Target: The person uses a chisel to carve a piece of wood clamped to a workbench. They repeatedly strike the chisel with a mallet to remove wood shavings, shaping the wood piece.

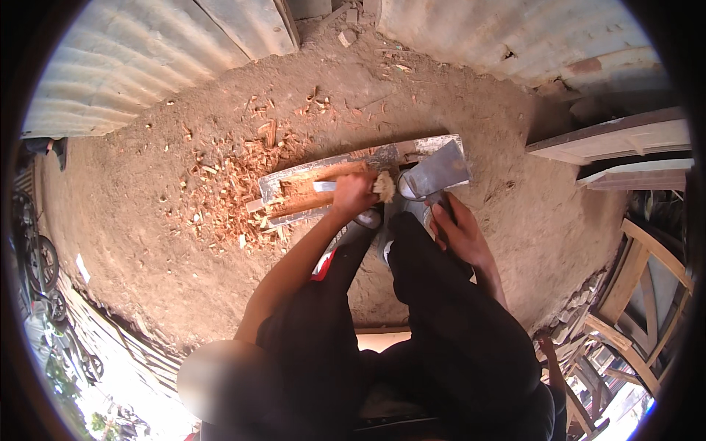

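Note:
My left hand (354,194) is closed around a chisel. The chisel's bright flat blade (323,187) points left, and its pale, frayed butt end (384,187) sticks out on the right. Beneath it lies a long worn wooden piece (379,156), with a hollowed, freshly cut orange-brown part at its left. My right hand (460,231) grips the dark handle of a tool with a broad, flat grey metal blade (437,170). That blade hangs over the right end of the wood, apart from the chisel butt. A shoe (368,218) rests close to the wood below my left hand.
Wood chips (243,173) cover the dirt floor left of the wood. Corrugated sheets (147,66) stand along the far side. Wooden panels (618,136) and a wooden frame (632,287) are at the right, bicycles (44,264) at the left. Another person's arm (553,364) shows at lower right.

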### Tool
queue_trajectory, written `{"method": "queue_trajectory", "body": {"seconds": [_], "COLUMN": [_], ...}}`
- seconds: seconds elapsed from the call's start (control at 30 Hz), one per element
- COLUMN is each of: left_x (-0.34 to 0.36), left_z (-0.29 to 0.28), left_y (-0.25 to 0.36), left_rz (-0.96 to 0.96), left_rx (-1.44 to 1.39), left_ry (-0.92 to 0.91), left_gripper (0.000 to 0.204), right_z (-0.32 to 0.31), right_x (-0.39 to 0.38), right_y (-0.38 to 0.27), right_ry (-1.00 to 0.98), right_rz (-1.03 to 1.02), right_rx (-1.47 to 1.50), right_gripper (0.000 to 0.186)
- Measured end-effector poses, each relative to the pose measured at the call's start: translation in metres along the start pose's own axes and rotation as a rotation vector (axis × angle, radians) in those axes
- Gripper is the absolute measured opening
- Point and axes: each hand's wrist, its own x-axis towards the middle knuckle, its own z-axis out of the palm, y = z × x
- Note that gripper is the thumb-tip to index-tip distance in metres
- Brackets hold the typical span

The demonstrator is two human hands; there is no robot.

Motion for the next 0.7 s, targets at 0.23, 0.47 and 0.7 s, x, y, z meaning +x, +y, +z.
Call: {"method": "queue_trajectory", "body": {"seconds": [0.23,0.47,0.7], "left_x": [-0.023,-0.001,-0.031], "left_z": [-0.031,-0.008,-0.038], "left_y": [-0.001,-0.019,-0.027], "left_rz": [-0.18,0.01,-0.113], "left_rx": [0.143,-0.573,-0.352], "left_ry": [0.049,0.247,0.136], "left_gripper": [0.037,0.023,0.019], "right_z": [-0.003,-0.008,-0.008], "right_x": [-0.001,0.0,0.029], "right_y": [0.0,0.013,0.047], "right_ry": [0.026,0.023,-0.015], "right_rz": [0.057,0.043,0.085], "right_rx": [0.057,0.099,0.243], "right_gripper": [0.026,0.027,0.034]}}
